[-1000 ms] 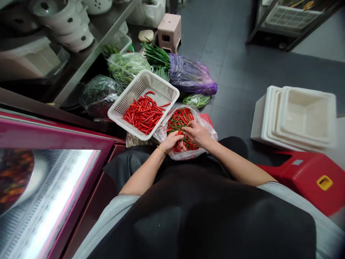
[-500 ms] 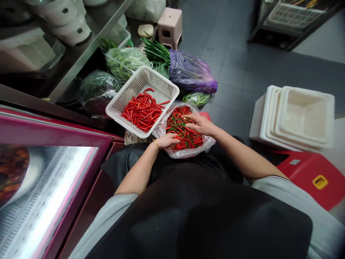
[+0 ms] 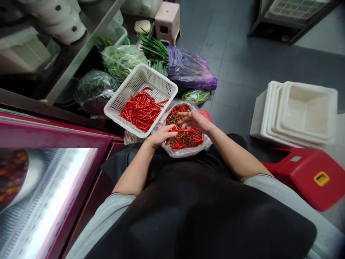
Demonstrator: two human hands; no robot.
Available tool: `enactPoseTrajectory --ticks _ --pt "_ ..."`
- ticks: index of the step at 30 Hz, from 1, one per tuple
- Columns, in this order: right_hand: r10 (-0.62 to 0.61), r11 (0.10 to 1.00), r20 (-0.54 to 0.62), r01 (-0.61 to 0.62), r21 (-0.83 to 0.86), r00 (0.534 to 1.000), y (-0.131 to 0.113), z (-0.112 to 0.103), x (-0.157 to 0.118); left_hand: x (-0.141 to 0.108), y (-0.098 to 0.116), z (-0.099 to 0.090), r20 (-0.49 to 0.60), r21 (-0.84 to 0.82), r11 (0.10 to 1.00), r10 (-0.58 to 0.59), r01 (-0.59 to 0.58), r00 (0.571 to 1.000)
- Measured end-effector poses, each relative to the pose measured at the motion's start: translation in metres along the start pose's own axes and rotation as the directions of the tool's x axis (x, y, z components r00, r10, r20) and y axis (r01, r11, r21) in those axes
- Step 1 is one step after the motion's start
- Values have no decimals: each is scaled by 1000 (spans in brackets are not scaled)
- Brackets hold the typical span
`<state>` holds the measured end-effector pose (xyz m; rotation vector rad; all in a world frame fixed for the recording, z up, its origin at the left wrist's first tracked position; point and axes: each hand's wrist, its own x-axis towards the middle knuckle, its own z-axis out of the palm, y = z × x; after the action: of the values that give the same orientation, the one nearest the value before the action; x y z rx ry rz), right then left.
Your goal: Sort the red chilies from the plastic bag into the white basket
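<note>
A clear plastic bag (image 3: pixel 185 153) of red chili peppers with green stems (image 3: pixel 190 138) stands open in front of my lap. Over its left side, my left hand (image 3: pixel 161 136) is closed, with red chili pepper (image 3: pixel 174 128) showing at the thumb and forefinger; how many it holds is hidden. My right hand (image 3: pixel 198 121) hovers above the bag's right side, fingers stretched towards the left one and apart. Just beyond my left hand is a white perforated basket (image 3: pixel 118 96) with a heap of red chilies (image 3: pixel 141 110), mostly without green stems.
Bagged greens (image 3: pixel 124 59) and a purple bag (image 3: pixel 190 68) of long green stalks lie behind the basket. A pink stool (image 3: pixel 167 21) stands farther back. To the right are stacked white bins (image 3: pixel 309 108) and a red plastic object (image 3: pixel 309 172). A glass-topped cabinet (image 3: pixel 64 194) borders the left.
My left hand has lifted slightly from the chilies, now with red pepper showing at its fingertips. My right hand has shifted a little and turned, bringing its fingers nearer the left.
</note>
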<state>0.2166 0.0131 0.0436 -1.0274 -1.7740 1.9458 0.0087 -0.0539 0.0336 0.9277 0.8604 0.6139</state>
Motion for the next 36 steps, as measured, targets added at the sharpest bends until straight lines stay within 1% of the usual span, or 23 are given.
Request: enactPoseTrajectory --ticks 2,4,5,6,8,9,11,13,14,15,16,17,19,20,21,23,25,27,29,30,32,34,36 --pt "62 975 87 -42 -216 994 -1 -8 1 8 -7 -2 -25 40 999 -5 6 1000" --pt "52 905 156 20 -426 986 -3 -12 2 15 -10 -5 -81 29 1000 13 -11 997" --pt "23 868 157 58 -494 987 -4 -12 3 17 -11 -7 -155 -6 999 34 -35 987" --pt "-15 837 113 74 -541 993 -4 -9 4 19 -11 -8 -254 -55 996 52 -68 966" --pt "-82 785 -71 20 -619 994 -2 2 6 24 -13 -8 -455 -159 974 71 -159 887" --pt "-97 747 -165 -38 -663 982 -1 10 8 27 -14 -6 -524 -199 957 77 -209 849" --pt "-109 626 -263 -139 -767 959 5 30 10 32 -17 0 -577 -230 934 94 -272 812" --pt "-105 498 -192 -115 -860 976 10 46 12 36 -21 8 -625 -193 928 134 -318 769" --pt "-105 471 -122 -58 -880 987 11 49 13 36 -22 11 -660 -162 929 149 -333 736" --pt "-104 483 -54 3 -876 993 11 50 12 35 -23 12 -687 -138 932 154 -336 710" --pt "-102 536 -13 44 -843 995 10 47 12 33 -24 12 -686 -131 938 148 -321 713" --pt "-93 622 -6 53 -781 996 9 41 12 28 -24 11 -646 -139 947 134 -288 752" --pt "-40 810 -42 8 -587 998 6 29 12 18 -21 8 -456 -144 974 93 -176 885" --pt "-17 877 -54 -11 -480 998 5 25 14 12 -19 7 -348 -122 984 80 -129 934" --pt "-17 924 -50 -4 -382 999 5 23 17 7 -17 7 -268 -90 990 80 -107 960" --pt "-69 973 -29 61 -223 997 8 27 25 -3 -9 10 -223 -28 991 124 -133 967" --pt "-103 987 -91 90 -131 991 15 33 34 -12 2 14 -243 -5 983 179 -186 953" --pt "-40 984 -180 7 -178 983 24 36 40 -23 13 17 -247 -3 977 204 -211 947" --pt "12 901 -238 -114 -420 971 35 36 42 -33 23 14 -279 -19 972 219 -234 935" --pt "9 803 -248 -154 -575 969 41 36 43 -36 27 11 -325 -33 968 226 -250 918" --pt "-23 541 -214 -168 -824 976 51 42 44 -37 29 2 -454 -63 955 230 -289 861" --pt "18 330 -141 -139 -934 990 59 53 50 -33 26 -6 -545 -89 949 208 -302 813" --pt "124 259 -84 -114 -959 989 63 60 58 -28 21 -12 -575 -95 950 191 -297 796"
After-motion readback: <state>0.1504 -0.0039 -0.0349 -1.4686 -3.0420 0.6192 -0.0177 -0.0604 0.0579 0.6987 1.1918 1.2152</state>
